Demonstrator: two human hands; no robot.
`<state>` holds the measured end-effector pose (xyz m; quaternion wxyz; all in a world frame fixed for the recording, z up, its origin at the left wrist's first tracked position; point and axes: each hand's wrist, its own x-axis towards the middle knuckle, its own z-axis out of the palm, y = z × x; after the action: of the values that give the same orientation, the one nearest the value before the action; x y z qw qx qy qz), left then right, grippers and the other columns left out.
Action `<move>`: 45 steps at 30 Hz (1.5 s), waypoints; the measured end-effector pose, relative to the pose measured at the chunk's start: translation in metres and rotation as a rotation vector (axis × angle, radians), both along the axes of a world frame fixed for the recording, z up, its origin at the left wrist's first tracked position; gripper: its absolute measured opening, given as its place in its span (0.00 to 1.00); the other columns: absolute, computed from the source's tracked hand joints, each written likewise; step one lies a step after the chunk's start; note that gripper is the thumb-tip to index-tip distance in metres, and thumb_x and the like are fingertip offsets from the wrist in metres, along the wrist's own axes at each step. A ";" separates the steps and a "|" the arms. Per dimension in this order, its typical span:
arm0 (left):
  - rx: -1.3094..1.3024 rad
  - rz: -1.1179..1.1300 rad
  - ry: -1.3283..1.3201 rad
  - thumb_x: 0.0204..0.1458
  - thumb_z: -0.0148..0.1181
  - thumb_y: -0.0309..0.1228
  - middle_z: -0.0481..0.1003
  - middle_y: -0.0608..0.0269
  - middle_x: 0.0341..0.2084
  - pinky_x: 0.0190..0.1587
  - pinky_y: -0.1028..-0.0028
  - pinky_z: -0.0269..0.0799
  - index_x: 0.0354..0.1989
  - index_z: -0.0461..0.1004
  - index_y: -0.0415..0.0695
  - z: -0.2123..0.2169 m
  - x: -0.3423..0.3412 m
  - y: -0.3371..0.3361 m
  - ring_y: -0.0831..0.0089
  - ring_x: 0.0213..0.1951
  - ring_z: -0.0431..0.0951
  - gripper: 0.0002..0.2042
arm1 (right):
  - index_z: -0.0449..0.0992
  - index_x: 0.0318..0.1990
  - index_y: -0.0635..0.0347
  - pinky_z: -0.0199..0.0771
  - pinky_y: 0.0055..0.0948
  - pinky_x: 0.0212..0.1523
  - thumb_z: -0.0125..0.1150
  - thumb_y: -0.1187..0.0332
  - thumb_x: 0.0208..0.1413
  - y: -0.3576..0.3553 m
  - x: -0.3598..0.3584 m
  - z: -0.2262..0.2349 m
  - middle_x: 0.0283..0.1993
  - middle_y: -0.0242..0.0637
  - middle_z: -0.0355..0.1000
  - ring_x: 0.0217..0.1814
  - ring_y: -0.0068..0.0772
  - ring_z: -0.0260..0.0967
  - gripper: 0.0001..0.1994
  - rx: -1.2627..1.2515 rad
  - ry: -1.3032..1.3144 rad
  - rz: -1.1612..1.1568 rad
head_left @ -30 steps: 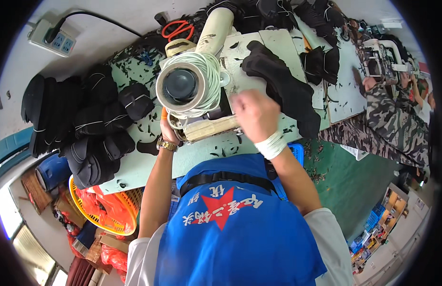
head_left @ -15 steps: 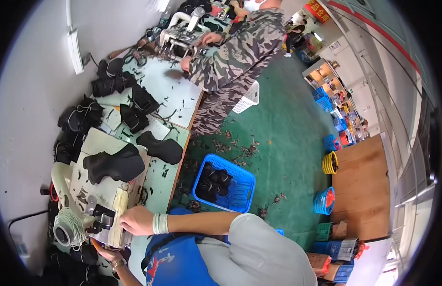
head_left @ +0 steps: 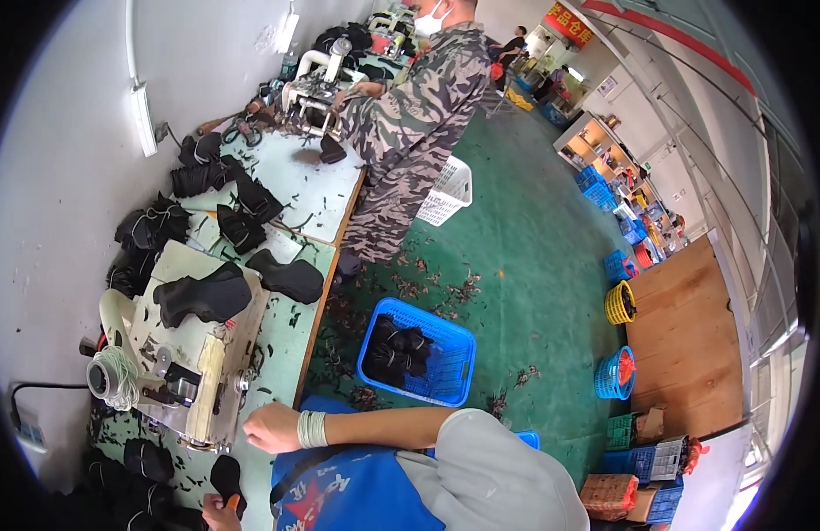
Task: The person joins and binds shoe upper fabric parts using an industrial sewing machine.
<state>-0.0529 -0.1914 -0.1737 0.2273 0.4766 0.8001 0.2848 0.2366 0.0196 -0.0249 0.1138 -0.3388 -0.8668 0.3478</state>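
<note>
Right hand [head_left: 270, 428] rests on the table edge [head_left: 277, 389], fingers loosely curled, nothing visibly gripped; white wristband behind it. Sewing machine [head_left: 193, 372] sits just beside it, to its left, not clearly touching. One white thread spool [head_left: 112, 377] at the machine's far left end. One black shoe piece [head_left: 204, 297] lies on top of the machine; a second black piece [head_left: 288, 276] on the table just beyond.

Left hand [head_left: 219, 511] at the lower frame edge, closed on a dark shoe piece [head_left: 224, 476]; grip partly cut off.

One blue basket [head_left: 416, 350] of black pieces on the green floor, right of the right hand. One coworker in camouflage [head_left: 412, 133] at a second machine [head_left: 311, 88], well away.
</note>
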 end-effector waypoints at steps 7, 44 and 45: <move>0.115 -0.067 -0.364 0.30 0.70 0.19 0.70 0.55 0.18 0.25 0.68 0.64 0.24 0.67 0.37 0.049 0.006 0.026 0.63 0.20 0.68 0.15 | 0.73 0.31 0.63 0.72 0.46 0.36 0.63 0.59 0.46 -0.018 -0.039 0.006 0.30 0.47 0.72 0.35 0.52 0.72 0.15 -0.126 -0.068 0.217; -0.505 -0.036 -1.012 0.55 0.57 0.31 0.74 0.60 0.17 0.17 0.76 0.73 0.26 0.75 0.34 0.193 -0.025 0.203 0.73 0.16 0.76 0.11 | 0.76 0.30 0.65 0.72 0.37 0.29 0.65 0.68 0.49 0.102 -0.079 0.049 0.25 0.45 0.73 0.27 0.45 0.73 0.08 -0.017 0.085 -0.060; -0.495 -0.018 -1.043 0.55 0.57 0.30 0.74 0.60 0.17 0.17 0.76 0.73 0.27 0.76 0.34 0.194 -0.025 0.204 0.74 0.16 0.75 0.11 | 0.77 0.32 0.65 0.73 0.37 0.30 0.65 0.69 0.49 0.106 -0.078 0.050 0.26 0.45 0.74 0.27 0.45 0.74 0.08 0.017 0.087 -0.032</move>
<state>-0.0780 0.0128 0.0204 0.6989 0.2124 0.6209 0.2844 0.1582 0.1255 0.0251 0.1598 -0.3363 -0.8583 0.3531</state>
